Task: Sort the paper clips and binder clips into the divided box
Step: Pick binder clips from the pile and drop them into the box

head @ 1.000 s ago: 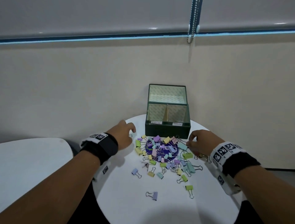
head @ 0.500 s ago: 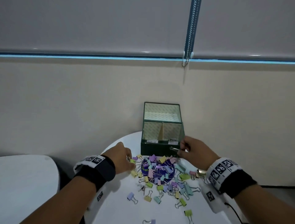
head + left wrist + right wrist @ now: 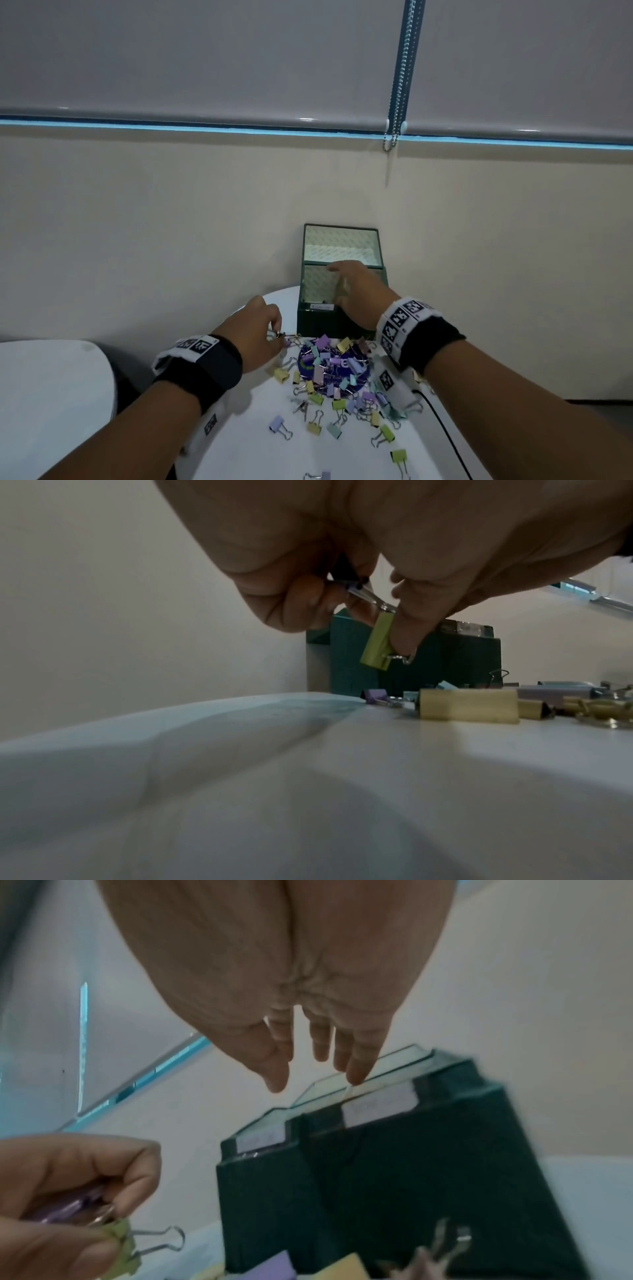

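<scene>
A dark green divided box (image 3: pixel 317 320) stands with its lid up at the back of the round white table (image 3: pixel 246 442). My right hand (image 3: pixel 342 277) hovers over the box with straight fingers (image 3: pixel 356 1069) and holds nothing. In front of the box lies a pile of pastel binder clips (image 3: pixel 332 373). At the pile's left edge my left hand (image 3: pixel 275 334) pinches a green binder clip (image 3: pixel 377 642) just above the table, with a purple clip (image 3: pixel 68 1210) also held in its fingers. The box's inside is mostly hidden by my right hand.
A purple round disc (image 3: pixel 337 377) lies under the pile. Loose clips (image 3: pixel 281 426) are scattered toward the table's front. A black cable (image 3: pixel 442 421) runs along the right side. A second white table (image 3: pixel 51 394) stands at the left. A wall is right behind the box.
My right hand rose from the pile's right edge with a clip, went over the box and opened. My left hand closed on clips at the pile's left edge. The head view tilted up.
</scene>
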